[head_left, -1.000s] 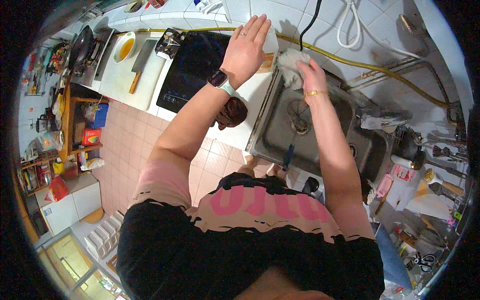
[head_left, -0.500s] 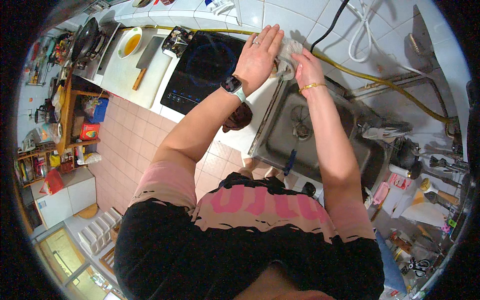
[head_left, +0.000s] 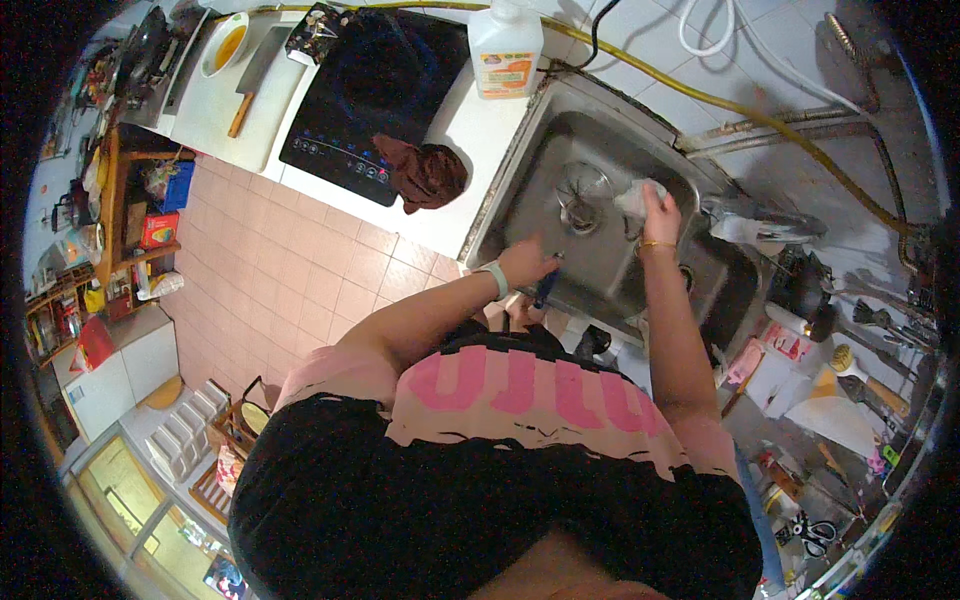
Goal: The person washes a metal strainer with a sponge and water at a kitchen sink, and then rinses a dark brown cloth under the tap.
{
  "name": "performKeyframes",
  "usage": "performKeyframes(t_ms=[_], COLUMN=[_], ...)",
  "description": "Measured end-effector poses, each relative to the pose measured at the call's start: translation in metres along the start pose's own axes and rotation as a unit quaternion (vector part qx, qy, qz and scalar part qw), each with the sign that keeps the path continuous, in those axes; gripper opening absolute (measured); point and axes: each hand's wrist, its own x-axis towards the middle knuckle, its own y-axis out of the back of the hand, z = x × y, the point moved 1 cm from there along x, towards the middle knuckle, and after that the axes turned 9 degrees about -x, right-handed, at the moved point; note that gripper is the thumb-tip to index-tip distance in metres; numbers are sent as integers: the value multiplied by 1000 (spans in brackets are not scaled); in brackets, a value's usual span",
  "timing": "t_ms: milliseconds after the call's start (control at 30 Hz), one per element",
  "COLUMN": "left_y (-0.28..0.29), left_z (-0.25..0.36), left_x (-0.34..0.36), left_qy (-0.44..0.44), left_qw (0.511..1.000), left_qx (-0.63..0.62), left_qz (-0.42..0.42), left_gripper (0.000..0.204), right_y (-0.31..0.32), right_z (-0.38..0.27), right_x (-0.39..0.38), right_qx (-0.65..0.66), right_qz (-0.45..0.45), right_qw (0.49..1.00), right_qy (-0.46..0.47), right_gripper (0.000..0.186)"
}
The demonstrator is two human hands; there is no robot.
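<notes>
**Holding a pale cloth over the sink**

The right hand (head_left: 660,212), a gold-coloured band at its wrist, has its fingers closed around a bunched pale cloth (head_left: 630,200). The cloth lies within the right part of the larger basin of a dark metal sink (head_left: 620,150); whether it touches the basin wall cannot be made out. The left hand (head_left: 525,262), with a pale green strap at the wrist, is at the sink's front edge, just beside a dark blue object (head_left: 545,288); whether its fingers grip that object is not discernible.

To the left of the sink, a white jug (head_left: 505,45) with an orange label stands upright on the counter (head_left: 480,150). A crumpled brown cloth (head_left: 432,178) overlaps the front right corner of a black cooktop (head_left: 385,70). Farther left, a knife (head_left: 262,65) rests on a white cutting board (head_left: 268,130).
</notes>
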Motion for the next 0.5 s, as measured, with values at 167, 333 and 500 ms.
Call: performKeyframes(t_ms=[167, 333, 500], left_y=[-38, -1, 39], left_z=[-13, 12, 67], left_x=[24, -14, -70], left_qy=[12, 90, 27], left_qw=[991, 976, 985], left_qx=[-79, -196, 156], left_qz=[-104, 10, 73], left_gripper=[48, 37, 40], right_y=[43, 55, 48], right_z=[77, 54, 46], right_x=[18, 3, 3], right_qx=[-71, -72, -186], right_qz=[7, 8, 6], right_qw=[993, 994, 958], right_qy=[99, 78, 218], right_gripper=[28, 29, 29])
